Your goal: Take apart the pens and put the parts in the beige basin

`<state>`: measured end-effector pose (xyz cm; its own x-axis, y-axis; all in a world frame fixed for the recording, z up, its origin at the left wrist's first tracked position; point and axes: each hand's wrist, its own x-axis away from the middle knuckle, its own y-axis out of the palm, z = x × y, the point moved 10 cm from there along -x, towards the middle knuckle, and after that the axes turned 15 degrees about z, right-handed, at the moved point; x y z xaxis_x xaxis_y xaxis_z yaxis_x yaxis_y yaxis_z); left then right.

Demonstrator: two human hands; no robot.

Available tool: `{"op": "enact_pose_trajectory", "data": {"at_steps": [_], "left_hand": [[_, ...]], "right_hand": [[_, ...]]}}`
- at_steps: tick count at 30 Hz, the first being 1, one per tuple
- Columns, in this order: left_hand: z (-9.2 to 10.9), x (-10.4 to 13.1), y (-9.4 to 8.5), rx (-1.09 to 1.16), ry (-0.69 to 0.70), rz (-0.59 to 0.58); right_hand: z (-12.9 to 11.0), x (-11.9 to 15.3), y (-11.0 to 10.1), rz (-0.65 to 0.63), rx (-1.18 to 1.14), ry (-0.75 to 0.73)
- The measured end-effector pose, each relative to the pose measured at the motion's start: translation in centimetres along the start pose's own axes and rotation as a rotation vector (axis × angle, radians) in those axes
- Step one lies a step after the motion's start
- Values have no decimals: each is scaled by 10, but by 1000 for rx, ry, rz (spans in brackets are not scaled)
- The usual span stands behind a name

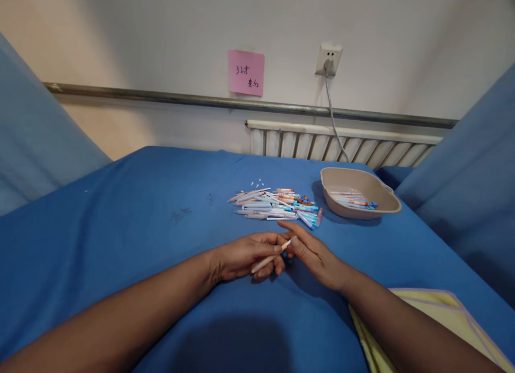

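Observation:
My left hand (pixel 257 252), reaching in from the left, is closed around a slim pale pen barrel (pixel 265 263). The barrel slants up to the right and ends in a yellowish and white tip. Against that tip rests the thumb of my right hand (pixel 316 257); its index finger is stretched out above, and its other fingers are partly hidden. Just beyond both hands lies a pile of pen parts (pixel 263 205): pale barrels, thin white tubes, and blue, teal and orange-brown pieces. Several tiny white bits (pixel 257 183) are scattered behind the pile.
A beige plastic basin (pixel 362 174) with some pens (pixel 350 198) in it stands at the right. A folded yellow cloth (pixel 434 308) lies under my right forearm. The surface has a blue sheet (pixel 140 217). Behind are a radiator (pixel 314 139), metal rail (pixel 193 99) and plugged-in cable (pixel 332 110).

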<state>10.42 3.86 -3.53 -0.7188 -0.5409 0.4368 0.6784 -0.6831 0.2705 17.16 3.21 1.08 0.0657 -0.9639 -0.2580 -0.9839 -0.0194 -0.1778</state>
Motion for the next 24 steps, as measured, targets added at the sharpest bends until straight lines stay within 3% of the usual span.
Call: {"op": "enact_pose_trajectory", "data": {"at_steps": [5,8,11,14,16,21,24], "left_hand": [[15,-1,-15,47,90,66],[26,-3,-30,103,182,146],[30,-6,-43,151,234,212],[31,-8,-49,177,251,247],[31,-9,-51,182,254,266],[30,-10,-57,186,247,298],[28,-11,-60,197,241,310]], "right_hand": [[17,-16,-38,258,-62,42],[29,-24,-63,369,161,-4],[28,-25,-57,226,495,-151],[27,-19,-41,53,667,-225],[24,-18,-42,59,704,-235],[29,-28,-96,456,708,-124],[50,-34,-115,495,703,-12]]}}
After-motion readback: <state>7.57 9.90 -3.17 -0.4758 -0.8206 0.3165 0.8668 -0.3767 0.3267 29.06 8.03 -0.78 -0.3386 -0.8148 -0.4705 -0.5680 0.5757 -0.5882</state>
